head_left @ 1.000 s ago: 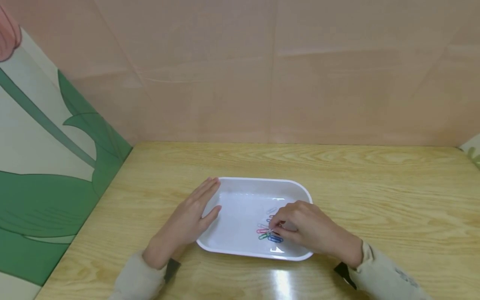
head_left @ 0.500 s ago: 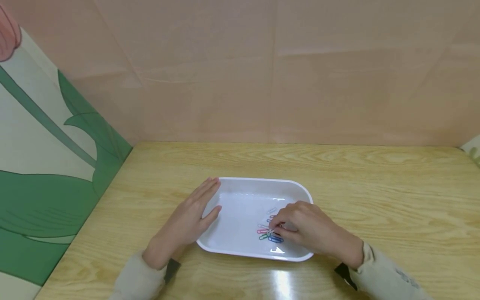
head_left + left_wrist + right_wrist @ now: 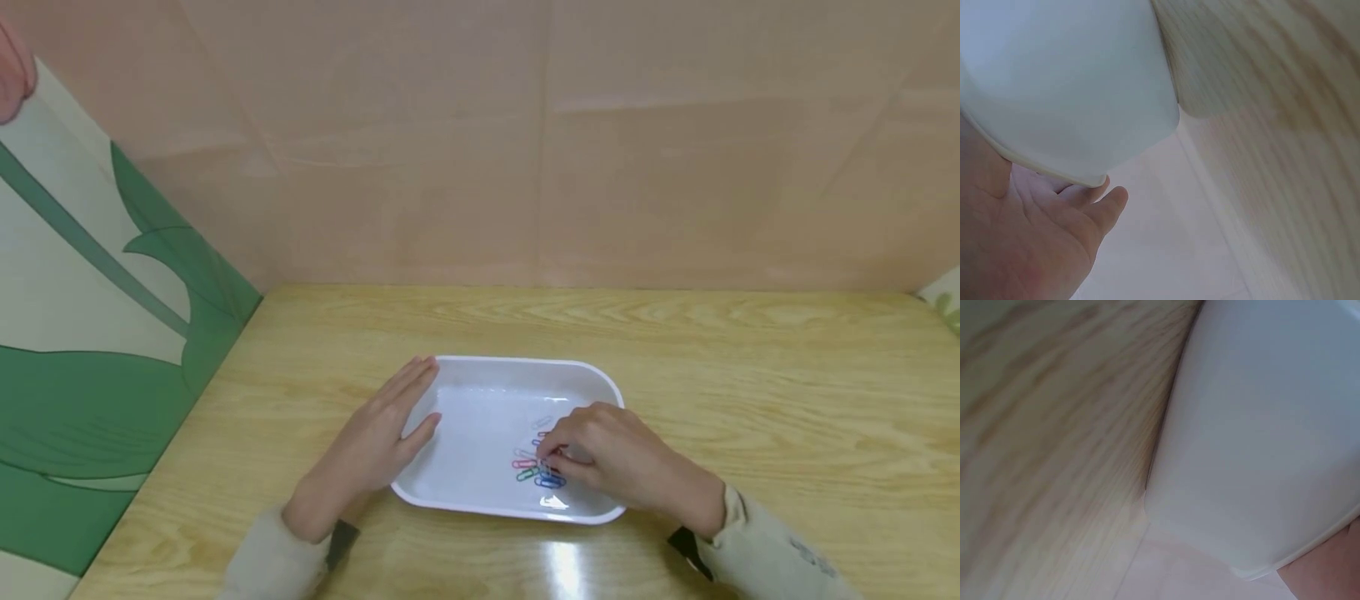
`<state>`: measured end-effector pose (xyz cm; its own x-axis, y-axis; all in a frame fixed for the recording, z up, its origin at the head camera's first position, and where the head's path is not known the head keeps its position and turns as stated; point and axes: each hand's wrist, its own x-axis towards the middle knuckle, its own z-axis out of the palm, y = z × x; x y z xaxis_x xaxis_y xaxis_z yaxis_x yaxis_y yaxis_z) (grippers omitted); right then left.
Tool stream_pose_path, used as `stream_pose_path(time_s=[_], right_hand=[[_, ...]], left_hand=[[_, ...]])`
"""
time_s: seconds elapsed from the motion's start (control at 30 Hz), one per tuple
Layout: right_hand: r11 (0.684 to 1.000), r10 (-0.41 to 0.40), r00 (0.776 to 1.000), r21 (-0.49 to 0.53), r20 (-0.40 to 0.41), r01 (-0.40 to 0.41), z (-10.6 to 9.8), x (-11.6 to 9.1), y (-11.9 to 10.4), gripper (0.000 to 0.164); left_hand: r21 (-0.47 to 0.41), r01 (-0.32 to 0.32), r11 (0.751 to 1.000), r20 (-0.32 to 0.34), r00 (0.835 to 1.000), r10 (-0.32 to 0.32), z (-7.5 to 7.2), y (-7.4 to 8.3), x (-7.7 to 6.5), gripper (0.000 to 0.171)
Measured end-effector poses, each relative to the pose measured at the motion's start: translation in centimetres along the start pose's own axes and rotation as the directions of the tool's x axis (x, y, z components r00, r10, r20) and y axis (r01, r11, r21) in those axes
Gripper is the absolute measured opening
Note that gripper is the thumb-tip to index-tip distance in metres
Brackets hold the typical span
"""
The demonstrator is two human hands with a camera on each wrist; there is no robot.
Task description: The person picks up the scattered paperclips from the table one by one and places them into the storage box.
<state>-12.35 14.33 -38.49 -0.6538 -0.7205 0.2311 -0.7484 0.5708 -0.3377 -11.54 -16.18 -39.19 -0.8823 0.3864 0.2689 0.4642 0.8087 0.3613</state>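
Note:
A white tray [image 3: 480, 510] sits on the table with several coloured paper clips in its right part. Pink [image 3: 523, 464], green [image 3: 527, 474] and blue paper clips [image 3: 552, 482] lie close together, with a pale paper clip [image 3: 542, 422] farther back. Thumb and forefinger of my right hand [image 3: 615, 454] pinch a pale paper clip at the pile, mostly hidden by the fingertips. My left hand [image 3: 375, 429] rests at the tray's left rim, fingers extended. In the left wrist view, the left hand [image 3: 1035, 237] lies against the rim; the right wrist view shows mainly the tray's outer wall [image 3: 1260, 456].
The wood-grain table [image 3: 750, 417] runs back to a beige wall covering [image 3: 600, 167]. A panel with green leaf shapes [image 3: 82, 408] borders the left side. Light glares off the table [image 3: 565, 567] in front of the tray.
Both hands keep nearly the same place. At the right fingertips the pale paper clip has shifted slightly among the others, and the blue ones beside it have moved a little.

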Motion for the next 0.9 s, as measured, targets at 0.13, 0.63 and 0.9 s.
stream_pose_path(time_s=[0.13, 0.63, 0.9], right_hand=[[1.000, -0.012, 1.000, -0.002, -0.020, 0.012, 0.1, 0.0, 0.1, 0.009], [0.999, -0.046, 0.994, 0.020, -0.100, 0.048, -0.2, -0.5, 0.5, 0.013], [0.999, -0.009, 0.979, -0.050, -0.202, -0.001, -1.9, -0.6, 1.3, 0.020]], left_hand=[[-0.004, 0.000, 1.000, 0.000, 1.000, 0.000, 0.0, 0.0, 0.0, 0.062], [-0.043, 0.020, 0.999, 0.016, 1.000, -0.019, -0.1, 0.1, 0.2, 0.066], [0.007, -0.002, 1.000, -0.082, 0.997, 0.003, -1.2, -0.2, 0.3, 0.065]])
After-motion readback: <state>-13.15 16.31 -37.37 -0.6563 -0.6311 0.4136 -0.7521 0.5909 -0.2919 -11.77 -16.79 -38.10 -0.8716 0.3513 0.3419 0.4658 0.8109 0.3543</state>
